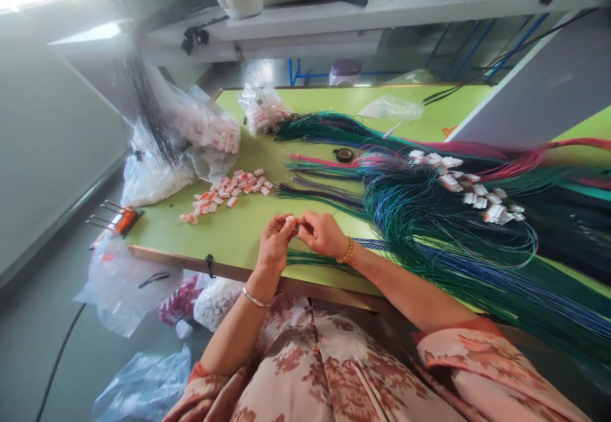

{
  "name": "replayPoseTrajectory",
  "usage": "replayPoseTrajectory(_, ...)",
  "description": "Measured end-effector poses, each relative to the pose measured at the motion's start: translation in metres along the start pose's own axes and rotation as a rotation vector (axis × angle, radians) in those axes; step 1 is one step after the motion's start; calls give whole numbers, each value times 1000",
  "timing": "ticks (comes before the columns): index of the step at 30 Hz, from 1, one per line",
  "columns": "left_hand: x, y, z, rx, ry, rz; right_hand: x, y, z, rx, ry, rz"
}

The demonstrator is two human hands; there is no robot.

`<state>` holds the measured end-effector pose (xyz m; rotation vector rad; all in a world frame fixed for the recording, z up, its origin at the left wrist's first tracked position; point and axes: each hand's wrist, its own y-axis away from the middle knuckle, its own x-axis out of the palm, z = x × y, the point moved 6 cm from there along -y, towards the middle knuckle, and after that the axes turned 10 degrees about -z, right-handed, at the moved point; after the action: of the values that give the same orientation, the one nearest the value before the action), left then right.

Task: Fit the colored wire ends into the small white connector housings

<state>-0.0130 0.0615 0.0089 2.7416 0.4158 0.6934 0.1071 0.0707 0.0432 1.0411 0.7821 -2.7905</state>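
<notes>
My left hand [275,242] and my right hand [321,232] meet over the front of the green table [229,234]. Both are pinched together around a small white connector [290,221]. The left fingers hold the connector; the right fingers press at it, perhaps with a thin wire that is too fine to make out. Green wires [315,260] lie under my right wrist. A loose heap of small white and red connectors [229,191] sits to the left of my hands.
Long bundles of green, blue, purple and red wires [429,218] cover the table's right half, with finished white connectors [477,193] on them. Plastic bags of connectors [210,129] stand at the back left. A tape roll [343,154] lies mid-table. More bags [210,301] hang below the edge.
</notes>
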Motion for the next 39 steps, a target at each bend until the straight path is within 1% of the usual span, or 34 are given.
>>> replayPoseTrajectory(4, -2, 3, 2, 38, -35, -32, 5, 5, -1, 9, 74, 10)
replayPoseTrajectory(7, -3, -2, 3, -12, -9, -19, 1, -2, -7, 39, -23, 86)
replayPoseTrajectory(9, -4, -8, 2, -34, 21, -20, -7, -18, -15, 64, -107, 109)
replayPoseTrajectory(10, -5, -11, 1, -39, 31, -29, -11, -29, -21, 76, -120, 95)
replayPoseTrajectory(12, -6, -18, 2, -52, 34, -52, -19, -55, -35, 98, -49, 37)
replayPoseTrajectory(13, -7, -20, 3, -62, 31, -60, -19, -67, -43, 116, 30, 36)
replayPoseTrajectory(15, -9, -23, 8, -89, 24, -70, -9, -87, -61, 179, 203, 115)
replayPoseTrajectory(18, -13, -24, 15, -114, 31, -85, 11, -101, -82, 241, 405, 260)
replayPoseTrajectory(20, -15, -24, 17, -122, 42, -77, 22, -103, -90, 224, 482, 306)
replayPoseTrajectory(22, -16, -24, 18, -127, 49, -62, 28, -102, -92, 186, 520, 320)
replayPoseTrajectory(25, -17, -25, 19, -133, 55, -56, 31, -99, -93, 141, 542, 318)
replayPoseTrajectory(29, -16, -25, 20, -135, 41, -47, 28, -96, -91, 104, 585, 296)
replayPoseTrajectory(32, -16, -22, 21, -134, 32, -48, 22, -97, -93, 117, 578, 231)
replayPoseTrajectory(35, -17, -19, 21, -131, 31, -68, 18, -103, -94, 156, 440, 160)
replayPoseTrajectory(39, -16, -15, 18, -133, 37, -75, 24, -122, -86, 194, 209, 93)
